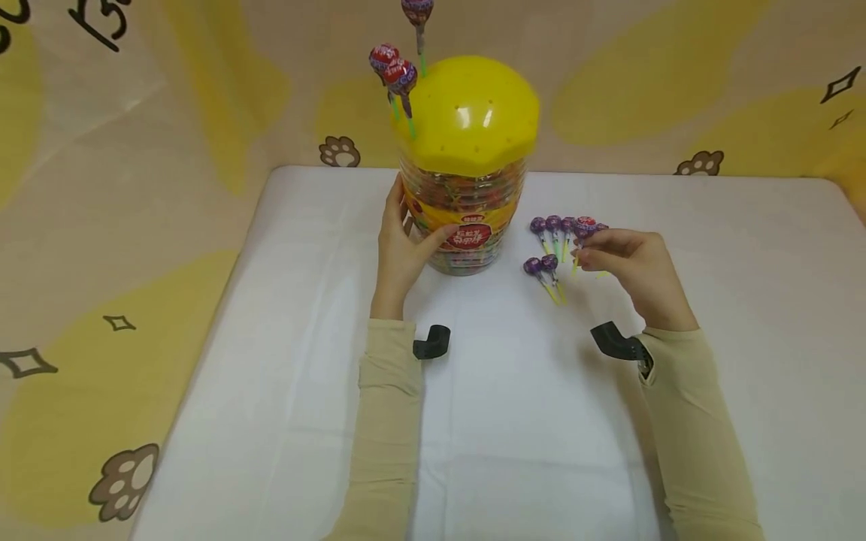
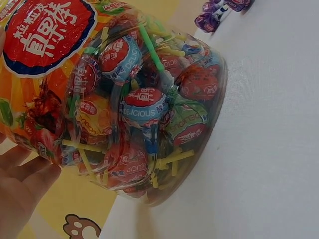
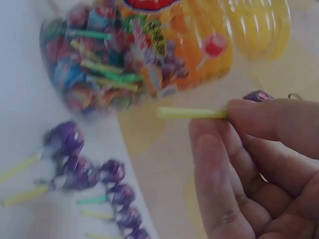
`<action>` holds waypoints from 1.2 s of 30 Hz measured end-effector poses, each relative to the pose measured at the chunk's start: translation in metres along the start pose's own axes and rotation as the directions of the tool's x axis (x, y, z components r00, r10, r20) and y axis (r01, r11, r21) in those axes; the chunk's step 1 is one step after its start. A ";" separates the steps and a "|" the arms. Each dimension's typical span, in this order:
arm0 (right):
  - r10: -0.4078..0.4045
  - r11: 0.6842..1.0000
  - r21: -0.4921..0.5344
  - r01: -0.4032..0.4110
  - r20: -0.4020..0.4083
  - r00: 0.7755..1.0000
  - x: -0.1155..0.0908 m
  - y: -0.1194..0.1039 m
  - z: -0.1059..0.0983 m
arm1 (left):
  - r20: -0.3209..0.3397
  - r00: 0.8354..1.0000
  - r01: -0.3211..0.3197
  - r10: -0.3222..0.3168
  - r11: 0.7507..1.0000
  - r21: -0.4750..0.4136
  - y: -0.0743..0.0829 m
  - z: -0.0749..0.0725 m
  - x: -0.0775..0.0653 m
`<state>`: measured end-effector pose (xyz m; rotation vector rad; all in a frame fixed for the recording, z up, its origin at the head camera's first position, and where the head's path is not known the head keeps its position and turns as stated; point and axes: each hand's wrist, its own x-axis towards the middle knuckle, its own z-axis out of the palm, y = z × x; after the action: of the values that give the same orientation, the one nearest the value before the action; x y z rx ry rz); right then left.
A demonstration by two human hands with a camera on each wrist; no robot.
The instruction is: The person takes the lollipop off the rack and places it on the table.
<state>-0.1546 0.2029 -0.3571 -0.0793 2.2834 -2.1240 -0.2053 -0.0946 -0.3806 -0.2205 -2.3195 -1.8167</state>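
Lollipop [image 1: 585,228] with a purple-and-red wrapper and a yellow stick: we are pinching it in our right hand [image 1: 637,264], thumb and fingertips clamping together on it, over the white table [image 1: 528,421] and to the right of a big clear jar [image 1: 467,197]. Our left hand [image 1: 404,244] is gripping the jar's left side, fingers curling round it and thumb reaching across the front label. The jar is standing upright, holding many lollipops in colourful wrappers, and a yellow domed lid [image 1: 476,116] with small holes is covering it. Three stuck lollipops [image 1: 401,77] are rising from the lid's left side. Between the jar and our right hand, loose purple lollipops [image 1: 553,223] are lying in a back row and a nearer pair. We are wearing beige sleeves [image 1: 389,428]; behind the table, a paw-print backdrop [image 1: 643,75] is showing yellow patches.
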 end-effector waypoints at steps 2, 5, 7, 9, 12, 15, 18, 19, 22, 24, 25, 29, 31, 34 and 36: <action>0.037 0.997 -0.069 -0.037 0.001 0.999 0.002 0.006 -0.004 | -0.004 1.000 0.005 -0.005 1.000 -0.002 0.000 -0.001 0.000; 0.085 0.989 -0.123 -0.082 0.019 0.996 0.005 0.015 -0.010 | -0.007 1.000 0.011 -0.011 1.000 -0.009 0.001 -0.002 0.000; 0.119 0.980 -0.165 -0.111 0.038 0.992 0.007 0.021 -0.014 | -0.009 1.000 0.016 -0.016 1.000 -0.013 0.001 -0.002 0.000; 0.156 0.968 -0.212 -0.138 0.069 0.985 0.009 0.028 -0.017 | -0.011 1.000 0.021 -0.021 1.000 -0.017 0.001 -0.002 0.000; 0.212 0.943 -0.282 -0.175 0.107 0.971 0.013 0.039 -0.021 | -0.013 1.000 0.024 -0.024 1.000 -0.015 0.000 -0.002 0.000; 0.243 0.934 -0.304 -0.189 0.149 0.959 0.016 0.048 -0.024 | -0.014 1.000 0.027 -0.027 1.000 -0.014 0.001 -0.002 0.000; 0.255 0.933 -0.300 -0.196 0.171 0.952 0.017 0.054 -0.024 | -0.012 0.999 0.030 -0.030 0.999 -0.017 0.002 -0.002 -0.001; 0.257 0.932 -0.304 -0.197 0.173 0.951 0.017 0.055 -0.024 | -0.011 0.999 0.031 -0.032 0.999 -0.019 0.002 -0.002 -0.001; 0.255 0.926 -0.327 -0.191 0.164 0.953 0.018 0.057 -0.023 | -0.009 0.999 0.032 -0.032 0.999 -0.028 0.003 -0.001 -0.001; 0.250 0.923 -0.337 -0.187 0.155 0.956 0.017 0.058 -0.022 | -0.008 1.000 0.027 -0.028 0.999 -0.033 0.003 -0.001 0.000; 0.250 0.921 -0.341 -0.188 0.147 0.957 0.017 0.058 -0.022 | -0.007 1.000 0.026 -0.026 0.999 -0.037 0.004 -0.001 0.000; 0.261 0.916 -0.342 -0.208 0.115 0.959 0.017 0.060 -0.020 | -0.004 1.000 0.021 -0.021 0.999 -0.036 0.003 0.000 0.000; 0.268 0.911 -0.349 -0.218 0.101 0.958 0.018 0.061 -0.019 | -0.005 1.000 0.021 -0.021 0.999 -0.031 0.002 0.000 0.000; 0.279 0.902 -0.367 -0.229 0.090 0.956 0.018 0.061 -0.019 | -0.008 1.000 0.020 -0.021 1.000 -0.024 0.001 0.000 0.000; 0.287 0.894 -0.381 -0.234 0.087 0.954 0.018 0.061 -0.019 | -0.008 1.000 0.020 -0.020 1.000 -0.023 0.001 0.000 0.000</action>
<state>-0.1745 0.2251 -0.4162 0.0680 2.4150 -1.4979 -0.2054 -0.0941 -0.3801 -0.1940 -2.3045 -1.8510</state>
